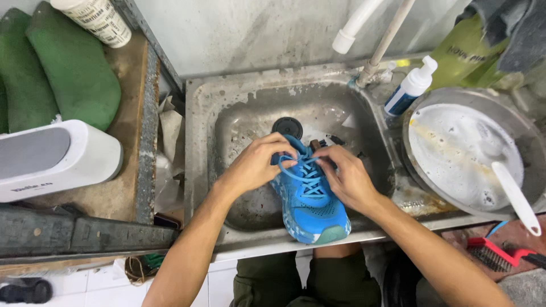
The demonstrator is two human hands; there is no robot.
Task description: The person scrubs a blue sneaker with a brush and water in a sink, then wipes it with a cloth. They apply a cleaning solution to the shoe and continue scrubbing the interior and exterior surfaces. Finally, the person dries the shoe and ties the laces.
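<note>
A blue sneaker [310, 196] is propped on the front rim of the steel sink [199, 148], its long axis running from the toe near the person to the collar farther away. The laces [304, 170] are pinched from both sides: left hand [259, 162] and right hand [347, 176] equally close, fingers narrowed onto lace loops.

Evenly lit from above, fairly bright, soft shadows only. Mild glare on the foamy water in the metal basin [422, 108]. Sharp centre; wide-angle bending toward the edges.
</note>
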